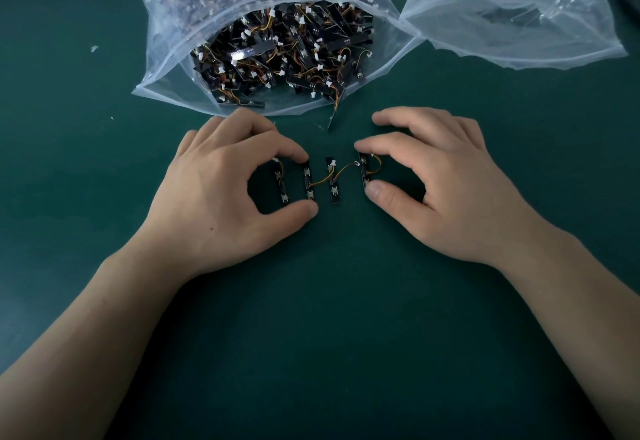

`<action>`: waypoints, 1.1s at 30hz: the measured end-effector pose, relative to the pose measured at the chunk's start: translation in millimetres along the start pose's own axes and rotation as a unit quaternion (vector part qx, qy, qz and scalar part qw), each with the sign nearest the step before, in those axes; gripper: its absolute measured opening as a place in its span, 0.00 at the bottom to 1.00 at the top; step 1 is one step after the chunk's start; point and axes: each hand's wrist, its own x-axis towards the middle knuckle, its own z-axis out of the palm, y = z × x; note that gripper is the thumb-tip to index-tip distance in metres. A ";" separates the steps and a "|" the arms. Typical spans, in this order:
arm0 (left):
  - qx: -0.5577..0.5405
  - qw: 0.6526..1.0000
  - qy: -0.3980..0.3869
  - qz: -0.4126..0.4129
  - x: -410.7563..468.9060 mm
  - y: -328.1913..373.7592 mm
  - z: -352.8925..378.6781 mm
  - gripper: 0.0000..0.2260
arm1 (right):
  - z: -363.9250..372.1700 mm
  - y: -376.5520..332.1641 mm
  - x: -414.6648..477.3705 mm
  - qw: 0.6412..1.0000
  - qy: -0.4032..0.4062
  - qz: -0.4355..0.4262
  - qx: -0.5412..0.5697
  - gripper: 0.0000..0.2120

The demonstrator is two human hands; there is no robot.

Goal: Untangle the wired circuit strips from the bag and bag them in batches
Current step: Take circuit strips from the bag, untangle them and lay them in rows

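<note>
Several black circuit strips with orange-yellow wires and white connectors lie in a row on the green table between my hands. My left hand (225,176) pinches one strip (308,181) end to end between forefinger and thumb, with another strip (281,186) lying inside the curl of the hand. A loose strip (332,181) lies in the middle. My right hand (436,176) pinches the rightmost strip (363,171) between forefinger and thumb. Behind them an open clear plastic bag (166,69) holds a tangled heap of many such strips (287,52).
A second clear plastic bag (512,17) lies at the back right with a few dark strips inside. One strip (334,114) hangs by its wire out of the big bag's mouth. Small white scraps (93,48) dot the green table (329,318) at the left.
</note>
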 end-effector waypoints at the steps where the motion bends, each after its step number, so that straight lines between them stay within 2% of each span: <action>1: -0.001 1.000 0.001 0.000 0.0 -0.1 0.0 0.23 | -0.2 -0.1 0.1 1.000 0.000 0.001 0.001 0.22; 7: -0.003 1.000 0.002 0.002 0.4 -2.0 -0.6 0.26 | -0.4 1.0 0.8 1.000 0.003 0.007 0.005 0.25; 19: -0.004 1.000 0.002 0.005 -0.3 -2.7 1.1 0.22 | 0.5 1.7 0.1 1.000 0.005 0.005 0.005 0.20; 28: 0.002 1.000 0.005 -0.001 0.2 -1.4 0.3 0.25 | 1.3 3.3 0.2 1.000 0.009 0.006 0.007 0.23; 33: 0.007 1.000 0.005 0.004 0.2 -2.1 0.1 0.25 | 1.2 2.8 0.8 1.000 0.005 0.001 -0.001 0.20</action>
